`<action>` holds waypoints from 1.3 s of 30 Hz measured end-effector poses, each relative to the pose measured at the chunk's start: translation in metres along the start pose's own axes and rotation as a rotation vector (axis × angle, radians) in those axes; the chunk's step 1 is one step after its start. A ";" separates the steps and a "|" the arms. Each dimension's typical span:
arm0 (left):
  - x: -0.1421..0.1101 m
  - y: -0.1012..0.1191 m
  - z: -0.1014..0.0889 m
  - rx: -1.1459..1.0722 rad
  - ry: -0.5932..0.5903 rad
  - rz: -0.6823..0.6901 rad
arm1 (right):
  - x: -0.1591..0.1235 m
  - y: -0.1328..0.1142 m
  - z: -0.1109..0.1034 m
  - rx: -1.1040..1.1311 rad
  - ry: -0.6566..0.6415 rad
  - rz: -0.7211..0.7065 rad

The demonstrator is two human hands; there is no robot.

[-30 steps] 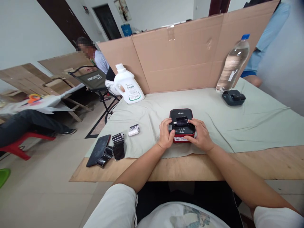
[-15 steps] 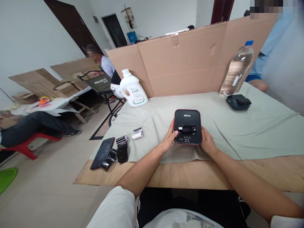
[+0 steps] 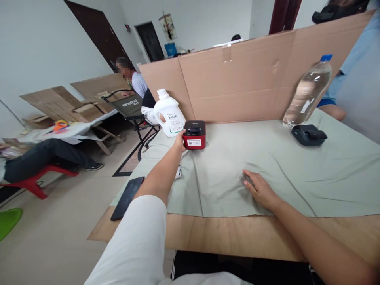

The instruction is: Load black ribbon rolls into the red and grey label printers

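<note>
My left hand [image 3: 179, 141] is stretched far forward and grips the left side of a small red and black printer [image 3: 194, 134], which stands on the green cloth [image 3: 225, 174] next to a white detergent jug [image 3: 168, 113]. My right hand [image 3: 259, 188] lies flat on the cloth near the front of the table, fingers spread, holding nothing. A white roll [image 3: 178, 172] peeks out from under my left forearm.
A cardboard screen [image 3: 243, 79] closes the back of the table. A clear water bottle [image 3: 308, 92] and a dark device [image 3: 308, 134] stand at the back right. A black phone [image 3: 127, 197] lies at the front left. A person sits beyond a folding chair [image 3: 130, 111] on the left.
The printer has gone from in front of me, held in both hands, to the far left beside the jug, carried by my left hand. My right hand let go and dropped flat onto the cloth.
</note>
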State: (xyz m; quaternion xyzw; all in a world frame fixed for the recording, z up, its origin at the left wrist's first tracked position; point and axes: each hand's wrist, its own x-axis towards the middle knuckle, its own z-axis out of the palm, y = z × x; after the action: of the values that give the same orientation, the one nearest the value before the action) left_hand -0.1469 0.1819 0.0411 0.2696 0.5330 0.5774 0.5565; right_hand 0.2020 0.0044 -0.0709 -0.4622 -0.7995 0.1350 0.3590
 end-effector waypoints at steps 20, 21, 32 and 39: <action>-0.118 -0.133 0.054 0.592 -0.113 0.623 | -0.010 -0.045 0.006 -0.228 -0.401 -0.020; -0.135 -0.151 0.057 0.576 -0.180 0.594 | -0.008 -0.043 0.005 -0.204 -0.433 -0.083; -0.160 -0.172 0.062 0.852 -0.346 0.598 | 0.103 0.155 -0.150 -0.733 0.164 0.694; -0.164 -0.174 0.065 0.918 -0.364 0.663 | 0.095 0.191 -0.165 -0.546 0.219 0.969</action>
State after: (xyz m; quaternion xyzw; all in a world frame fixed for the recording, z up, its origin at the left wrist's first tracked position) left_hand 0.0120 0.0174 -0.0538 0.7294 0.5115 0.3754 0.2557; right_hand 0.4103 0.1672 -0.0166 -0.8638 -0.4600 0.0238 0.2041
